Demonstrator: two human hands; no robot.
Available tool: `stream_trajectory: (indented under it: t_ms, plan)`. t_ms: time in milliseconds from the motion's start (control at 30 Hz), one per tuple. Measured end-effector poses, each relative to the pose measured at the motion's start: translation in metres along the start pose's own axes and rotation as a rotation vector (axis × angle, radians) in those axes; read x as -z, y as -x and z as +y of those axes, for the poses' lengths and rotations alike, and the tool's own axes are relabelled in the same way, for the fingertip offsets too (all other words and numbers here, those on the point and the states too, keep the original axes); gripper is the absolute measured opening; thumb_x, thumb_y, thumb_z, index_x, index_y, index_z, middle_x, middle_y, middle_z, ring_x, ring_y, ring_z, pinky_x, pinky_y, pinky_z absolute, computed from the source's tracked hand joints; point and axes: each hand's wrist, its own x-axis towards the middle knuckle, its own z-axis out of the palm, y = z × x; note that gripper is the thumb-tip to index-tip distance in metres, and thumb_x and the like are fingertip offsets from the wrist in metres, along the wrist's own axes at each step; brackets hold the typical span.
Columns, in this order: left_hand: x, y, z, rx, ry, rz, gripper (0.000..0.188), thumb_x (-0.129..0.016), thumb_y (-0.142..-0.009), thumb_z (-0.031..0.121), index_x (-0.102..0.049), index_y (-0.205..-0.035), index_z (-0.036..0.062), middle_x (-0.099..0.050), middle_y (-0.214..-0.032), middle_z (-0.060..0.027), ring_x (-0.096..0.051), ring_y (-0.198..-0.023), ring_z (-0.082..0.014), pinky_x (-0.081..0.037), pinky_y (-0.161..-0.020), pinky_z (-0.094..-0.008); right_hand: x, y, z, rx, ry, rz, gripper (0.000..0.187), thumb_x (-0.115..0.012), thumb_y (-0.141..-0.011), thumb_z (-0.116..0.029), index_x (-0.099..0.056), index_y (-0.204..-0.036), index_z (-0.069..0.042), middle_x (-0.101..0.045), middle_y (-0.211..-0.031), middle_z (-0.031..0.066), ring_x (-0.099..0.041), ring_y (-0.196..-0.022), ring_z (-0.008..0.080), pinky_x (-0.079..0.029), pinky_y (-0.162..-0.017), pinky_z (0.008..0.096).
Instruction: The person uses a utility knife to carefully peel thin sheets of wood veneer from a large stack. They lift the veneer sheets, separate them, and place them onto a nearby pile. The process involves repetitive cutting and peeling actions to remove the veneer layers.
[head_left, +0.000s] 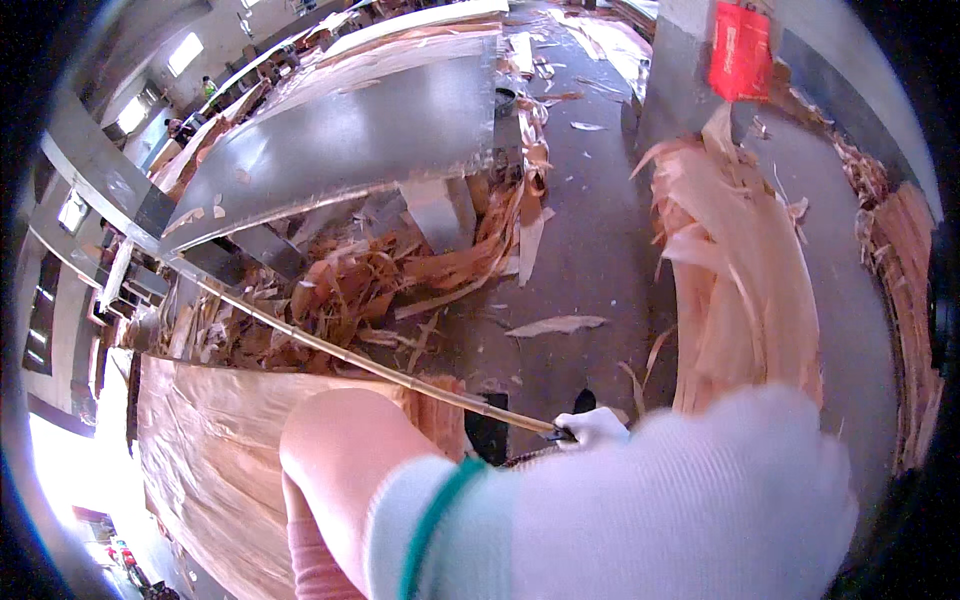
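Note:
My left hand [680, 500], in a white knit glove with a green cuff band, crosses close in front of the camera. Its arm bends in from the lower left, and its fingers are too near and blurred to read. Beyond it, my right hand [597, 427], also white-gloved and partly covered by the left, grips the dark end of a long thin bamboo pole [350, 357]. The pole slants away to the upper left, above a stack of wood veneer sheets [220, 430]. To the right of my hands lies a long heap of reddish veneer [740, 270].
A large grey-topped table [340, 130] stands ahead, with torn veneer scraps [350, 280] heaped below its near edge. Loose strips lie on the floor [590, 210]. A red bag [739, 52] hangs on a pillar. More veneer [905, 300] lines the right wall. People are far left.

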Motion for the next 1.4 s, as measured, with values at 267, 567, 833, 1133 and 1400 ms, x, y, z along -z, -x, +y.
stream_trajectory:
  t_ms: [267,567,833,1133,1400]
  plan:
    - [-0.071,-0.125,-0.1,0.027,-0.076,-0.064,0.024,-0.063,-0.074,0.015,-0.068,-0.096,0.009,-0.065,-0.086,-0.0051,-0.062,-0.071,-0.0127,-0.047,-0.055,-0.0228,0.134,-0.068,0.104,-0.033,-0.092,0.064,0.017,-0.063,-0.079,-0.028,-0.057,-0.088,-0.015,-0.059,-0.064,0.0111,-0.06,-0.057,0.0311,-0.046,-0.05,0.0402]
    - [-0.191,-0.176,-0.237,0.146,-0.171,0.198,0.022,-0.063,-0.071,0.013,-0.068,-0.093,0.0095,-0.065,-0.087,-0.0029,-0.061,-0.07,-0.0107,-0.044,-0.051,-0.0214,0.214,-0.221,0.206,0.041,-0.111,0.107,0.017,-0.063,-0.079,-0.025,-0.059,-0.089,-0.012,-0.059,-0.064,0.0152,-0.06,-0.058,0.0342,-0.046,-0.053,0.0439]
    - [-0.257,-0.207,-0.434,-0.098,0.524,0.119,0.024,-0.058,-0.071,0.013,-0.059,-0.095,0.0085,-0.051,-0.068,0.0004,-0.055,-0.061,-0.0136,-0.046,-0.06,-0.0254,0.322,-0.382,0.28,-0.047,-0.025,0.053,0.016,-0.063,-0.078,-0.025,-0.06,-0.085,-0.011,-0.06,-0.065,0.0146,-0.06,-0.059,0.0342,-0.048,-0.053,0.0413]
    - [-0.303,-0.227,-0.608,0.133,0.156,0.045,0.027,-0.059,-0.071,0.018,-0.06,-0.097,0.0085,-0.06,-0.082,-0.0029,-0.061,-0.075,-0.0196,-0.049,-0.069,-0.0311,0.406,-0.574,0.373,0.048,-0.058,0.035,0.014,-0.065,-0.077,-0.023,-0.06,-0.082,-0.01,-0.059,-0.065,0.0158,-0.06,-0.06,0.0347,-0.047,-0.055,0.0423]
    - [-0.353,-0.263,-0.745,0.455,-0.038,-0.05,0.028,-0.061,-0.069,0.014,-0.063,-0.096,0.009,-0.064,-0.087,-0.0056,-0.062,-0.079,-0.0232,-0.05,-0.074,-0.0344,0.461,-0.792,0.44,0.121,0.003,-0.218,0.02,-0.061,-0.079,-0.027,-0.06,-0.088,-0.008,-0.058,-0.062,0.0158,-0.061,-0.061,0.034,-0.047,-0.056,0.0436]
